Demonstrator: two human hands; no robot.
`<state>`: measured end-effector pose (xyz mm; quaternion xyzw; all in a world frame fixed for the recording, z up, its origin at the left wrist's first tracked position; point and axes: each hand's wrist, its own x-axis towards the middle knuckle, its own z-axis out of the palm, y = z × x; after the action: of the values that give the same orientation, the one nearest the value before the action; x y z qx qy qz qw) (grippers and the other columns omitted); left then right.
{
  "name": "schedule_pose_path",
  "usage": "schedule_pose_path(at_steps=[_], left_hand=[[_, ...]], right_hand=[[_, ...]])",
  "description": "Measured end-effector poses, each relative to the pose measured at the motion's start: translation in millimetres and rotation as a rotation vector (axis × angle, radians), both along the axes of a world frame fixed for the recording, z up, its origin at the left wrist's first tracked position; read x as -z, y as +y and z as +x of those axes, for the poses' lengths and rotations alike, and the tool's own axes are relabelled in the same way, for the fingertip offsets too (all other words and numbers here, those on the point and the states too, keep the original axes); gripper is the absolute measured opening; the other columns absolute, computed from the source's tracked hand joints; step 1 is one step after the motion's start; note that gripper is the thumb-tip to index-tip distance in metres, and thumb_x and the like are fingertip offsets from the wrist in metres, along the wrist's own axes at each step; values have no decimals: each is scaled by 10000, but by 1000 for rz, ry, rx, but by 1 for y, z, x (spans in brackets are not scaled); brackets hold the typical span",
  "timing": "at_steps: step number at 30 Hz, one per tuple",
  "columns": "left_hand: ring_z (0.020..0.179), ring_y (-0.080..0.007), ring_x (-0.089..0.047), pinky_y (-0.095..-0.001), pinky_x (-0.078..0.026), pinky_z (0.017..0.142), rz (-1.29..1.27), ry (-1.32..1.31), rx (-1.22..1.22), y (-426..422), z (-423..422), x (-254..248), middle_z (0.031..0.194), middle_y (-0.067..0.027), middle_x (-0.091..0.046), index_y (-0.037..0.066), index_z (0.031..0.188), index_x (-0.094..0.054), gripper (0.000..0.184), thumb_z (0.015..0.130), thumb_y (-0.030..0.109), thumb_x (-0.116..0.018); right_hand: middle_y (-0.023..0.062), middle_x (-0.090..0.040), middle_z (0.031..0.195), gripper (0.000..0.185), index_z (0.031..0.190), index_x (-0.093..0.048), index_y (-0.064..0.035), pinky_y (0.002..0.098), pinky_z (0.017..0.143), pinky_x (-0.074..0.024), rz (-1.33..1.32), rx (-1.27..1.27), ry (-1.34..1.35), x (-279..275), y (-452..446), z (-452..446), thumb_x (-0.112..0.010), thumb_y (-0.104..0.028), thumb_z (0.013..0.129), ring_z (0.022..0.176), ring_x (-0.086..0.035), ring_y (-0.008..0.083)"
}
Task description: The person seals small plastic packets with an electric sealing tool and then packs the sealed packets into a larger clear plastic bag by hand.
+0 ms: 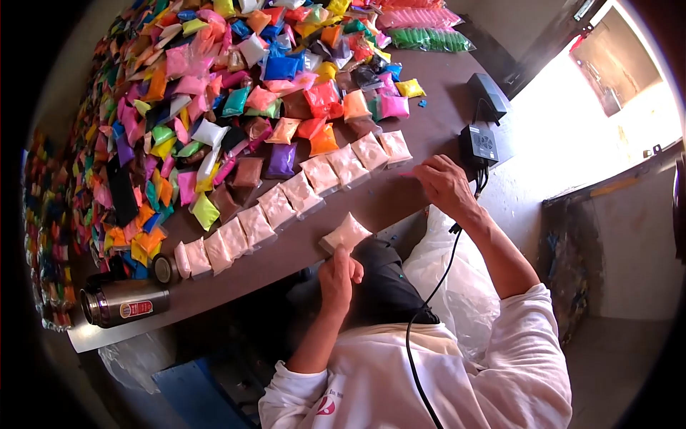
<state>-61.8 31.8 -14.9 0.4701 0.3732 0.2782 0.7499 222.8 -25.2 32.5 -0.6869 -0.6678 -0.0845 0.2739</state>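
Observation:
My left hand (337, 275) is closed on the lower edge of a pale peach packet (348, 232), near the front edge of the brown table (379, 202). Beyond it a slanting row of similar pale packets (258, 226) lies across the table, from beside a round lid (164, 269) up to the last packet (395, 146). To the right of that end, my right hand (441, 180) is over the table edge, its fingers pinched together. A small pink bit shows at its fingertips, too small to identify.
A large heap of colourful packets (236, 93) covers the far left. A steel flask (128, 302) lies at the near left corner. Black boxes (479, 145) with cables stand at the right. Clear plastic (457, 272) hangs below the table, and a black cable crosses my front.

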Motion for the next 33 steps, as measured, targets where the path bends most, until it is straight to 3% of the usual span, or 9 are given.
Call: schedule_pose_path(at_steps=[4, 7, 15, 20, 22, 24, 26, 28, 33], left_hand=[[477, -157, -492, -272, -413, 501, -10, -2, 27, 2, 1, 1, 521, -80, -507, 77, 549, -338, 587, 1020, 409, -454], [479, -158, -491, -277, -415, 502, 4, 22, 29, 3, 0, -2, 521, -83, -509, 77, 549, -340, 594, 1015, 427, -455], [493, -158, -496, -279, -414, 501, -27, 5, 13, 0, 0, 0, 528, -77, -507, 86, 552, -356, 592, 1009, 443, -476], [495, -156, -499, -274, -413, 496, -37, -16, 23, 4, -4, 1, 539, -78, -519, 90, 562, -368, 591, 1006, 458, -499], [495, -143, -469, -276, -378, 498, -56, 1, -12, 2, -2, -3, 521, -66, -470, 121, 555, -330, 593, 997, 474, -508], [495, -148, -486, -272, -396, 496, -65, -3, -12, 1, -2, -1, 533, -74, -497, 105, 570, -354, 581, 1003, 461, -505], [496, -154, -503, -268, -414, 493, -71, -8, -8, 1, -2, 0, 544, -81, -524, 89, 585, -378, 569, 1009, 448, -503], [496, -152, -502, -269, -414, 494, -77, 8, 5, 1, 0, 1, 542, -82, -522, 89, 582, -377, 570, 1009, 446, -502], [497, -151, -499, -270, -411, 494, -59, 8, 22, 3, -2, 0, 540, -81, -519, 90, 578, -371, 575, 1006, 451, -501]], right_hand=[[89, -632, 889, 189, 933, -697, -52, 375, 682, -512, -1, 19, -30, -4, 1, -5, -674, 56, 780, 847, -605, 262], [80, -634, 872, 181, 898, -705, -55, 357, 674, -509, -213, -144, -51, -16, -20, -9, -716, 53, 754, 829, -613, 247], [101, -623, 847, 84, 902, -694, -33, 372, 681, -512, -88, -11, -9, -23, 4, -5, -651, -3, 836, 798, -611, 264], [95, -606, 836, 138, 897, -679, -45, 377, 686, -504, -76, -27, -71, -13, 12, -13, -666, 16, 773, 811, -606, 264], [94, -621, 855, 133, 902, -687, -48, 383, 696, -506, -171, -213, 42, -13, 2, -16, -664, 15, 787, 819, -609, 263], [97, -635, 859, 106, 899, -693, -37, 387, 698, -509, -248, -222, 79, -23, -5, -17, -651, 18, 819, 812, -617, 266], [106, -646, 853, 70, 894, -697, -26, 381, 695, -514, -91, -152, 97, -31, -3, -13, -646, 1, 855, 804, -624, 273], [123, -644, 841, 53, 894, -696, -21, 372, 669, -523, -102, 42, 102, -31, 10, -1, -645, -33, 886, 788, -632, 275], [111, -652, 844, 72, 908, -702, -20, 370, 685, -535, -64, 75, 88, -23, 44, 8, -641, -50, 888, 797, -644, 269]])
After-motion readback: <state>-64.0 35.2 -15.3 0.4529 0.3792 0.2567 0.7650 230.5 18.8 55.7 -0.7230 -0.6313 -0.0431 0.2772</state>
